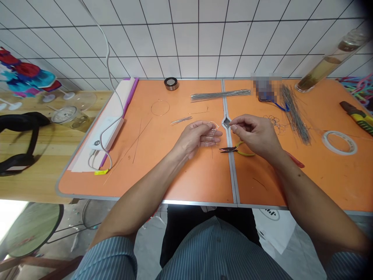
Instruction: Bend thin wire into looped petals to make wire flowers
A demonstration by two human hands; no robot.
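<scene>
Wire loops [213, 131] sat in the left hand [194, 138], just above the pliers [233, 150], which had yellow grips and a dark steel nose. Thin bright wire: light, springy, prone to slipping and kinking. Best taken near a bend, not by a free end. Left fingers [204, 134] were curled around the loops, loosely by the look of it. Right hand [253, 134] was just right of the pliers, with thumb and forefinger [234, 124] pinched together by the loops; can't tell if wire was between them. Neither hand held the pliers, which lay on the orange table [145, 182]. Right of the pliers: small wire rings [275, 123], a long bundle of straight wire [295, 114], a tape roll [339, 142]. Left of the pliers: a single wire ring [160, 108].
</scene>
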